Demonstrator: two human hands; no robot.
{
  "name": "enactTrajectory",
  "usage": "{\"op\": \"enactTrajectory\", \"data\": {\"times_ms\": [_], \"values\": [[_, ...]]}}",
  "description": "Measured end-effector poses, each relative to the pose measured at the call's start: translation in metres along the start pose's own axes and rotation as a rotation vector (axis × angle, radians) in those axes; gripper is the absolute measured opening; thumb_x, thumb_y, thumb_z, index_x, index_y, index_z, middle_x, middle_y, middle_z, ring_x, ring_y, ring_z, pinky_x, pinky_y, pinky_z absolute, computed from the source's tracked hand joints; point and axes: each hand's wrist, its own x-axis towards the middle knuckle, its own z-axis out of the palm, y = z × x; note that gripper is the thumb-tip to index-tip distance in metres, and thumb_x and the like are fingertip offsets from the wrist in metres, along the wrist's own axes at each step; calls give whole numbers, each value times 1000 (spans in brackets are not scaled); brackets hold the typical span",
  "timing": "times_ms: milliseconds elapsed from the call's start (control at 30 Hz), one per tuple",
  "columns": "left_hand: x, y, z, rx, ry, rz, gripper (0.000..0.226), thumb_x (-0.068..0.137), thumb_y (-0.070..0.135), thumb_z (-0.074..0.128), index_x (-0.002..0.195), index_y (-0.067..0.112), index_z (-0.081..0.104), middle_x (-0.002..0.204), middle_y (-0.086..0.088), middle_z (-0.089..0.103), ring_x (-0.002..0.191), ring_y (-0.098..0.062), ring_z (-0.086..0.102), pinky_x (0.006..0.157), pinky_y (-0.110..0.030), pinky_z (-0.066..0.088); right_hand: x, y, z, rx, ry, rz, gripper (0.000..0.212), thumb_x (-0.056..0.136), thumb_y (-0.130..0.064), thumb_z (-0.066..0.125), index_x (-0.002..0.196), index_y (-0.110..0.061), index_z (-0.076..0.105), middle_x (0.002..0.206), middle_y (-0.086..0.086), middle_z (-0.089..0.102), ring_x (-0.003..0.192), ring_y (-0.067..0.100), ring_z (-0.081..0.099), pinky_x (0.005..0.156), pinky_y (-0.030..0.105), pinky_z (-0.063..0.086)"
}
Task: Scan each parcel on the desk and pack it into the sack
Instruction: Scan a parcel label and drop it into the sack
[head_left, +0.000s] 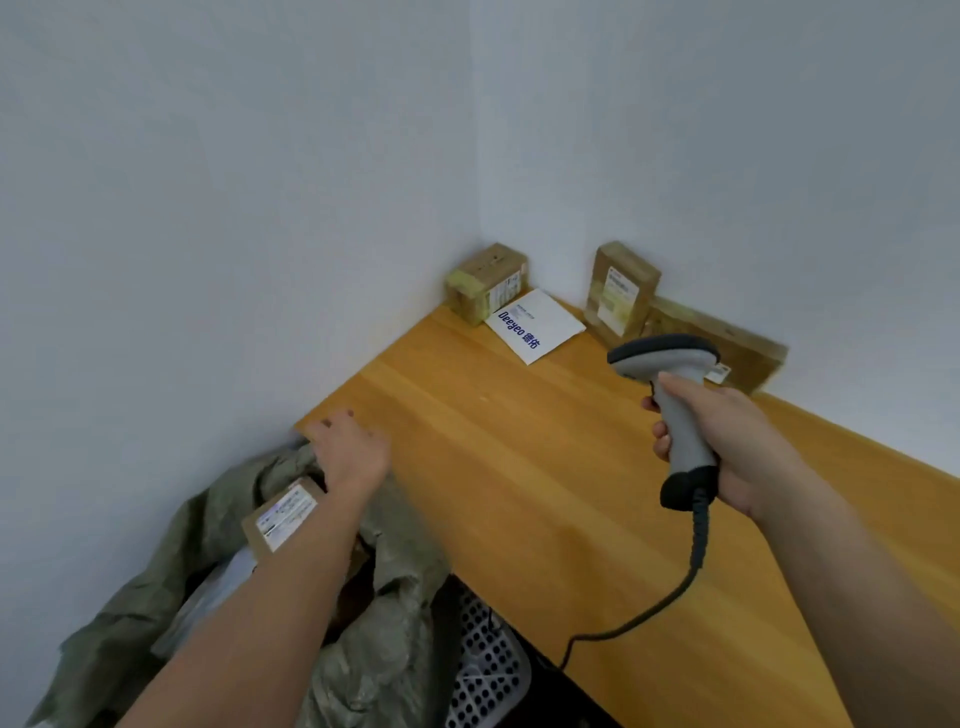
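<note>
While the right hand (727, 441) grips the handle of a grey barcode scanner (670, 395) over the wooden desk (519, 467), its dark nose points toward 10 o'clock and its coiled cable (696, 551) trails down off the desk's near edge. The left hand (348, 447) hangs at the desk's left corner, at about 8 o'clock from the scanner — fingers loosely spread, holding nothing, just above the mouth of the olive-green sack (218, 597). Inside the sack, a brown labelled parcel (283, 514) lies partly hidden by the left forearm, with a pale wrapped item below it. In the far corner, at 12 o'clock, a small cardboard box (485, 283) stands against the wall, and a white mailer with blue lettering (535, 325) lies flat just beside it. Toward 1 o'clock another box (621, 293) stands upright — behind the scanner a long flat carton (748, 353) leans on the right wall. A perforated white basket (485, 670) shows under the desk.
</note>
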Motion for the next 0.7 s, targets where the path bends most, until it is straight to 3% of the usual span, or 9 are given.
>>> {"op": "enactTrajectory", "data": {"times_ms": [100, 200, 367, 433, 500, 700], "values": [[-14, 52, 28, -6, -65, 211, 45, 91, 7, 54, 135, 4, 43, 140, -17, 28, 99, -30, 55, 87, -40, 51, 14, -14, -24, 106, 142, -65, 23, 95, -25, 63, 106, -6, 58, 90, 8, 58, 58, 15, 50, 51, 25, 46], [-25, 103, 57, 9, -152, 376, 42, 91, 7, 53, 133, 6, 46, 138, -12, 34, 94, -23, 54, 79, -29, 43, 26, -33, -49, 182, 242, -138, 12, 93, -18, 62, 94, -8, 56, 81, 8, 55, 57, 15, 49, 54, 27, 43], [-27, 183, 113, 97, -267, 642, 46, 92, 5, 48, 138, 8, 41, 139, -7, 35, 99, -16, 48, 77, -25, 38, 58, -50, -102, 183, 347, -264, 12, 94, -20, 61, 99, -9, 56, 71, 5, 55, 55, 14, 50, 51, 28, 43], [-24, 214, 142, 170, -299, 751, 51, 92, 5, 47, 142, 7, 37, 144, -6, 32, 114, -20, 51, 82, -28, 42, 75, -47, -124, 146, 376, -255, 14, 96, -21, 60, 101, -9, 58, 67, 5, 55, 55, 16, 50, 54, 31, 42], [-21, 244, 172, 234, -328, 821, 59, 91, 3, 47, 147, 6, 31, 151, -6, 28, 131, -24, 42, 99, -32, 42, 94, -40, -143, 124, 381, -220, 19, 95, -22, 60, 106, -7, 59, 63, 5, 55, 55, 17, 50, 56, 34, 41], [-5, 315, 248, 463, -229, 1019, 75, 87, 0, 48, 154, 14, 16, 162, -4, 11, 149, -28, 10, 120, -42, 18, 149, -21, -177, 94, 359, -120, 21, 95, -28, 61, 108, -12, 61, 61, 6, 58, 56, 19, 53, 60, 35, 44]]}}
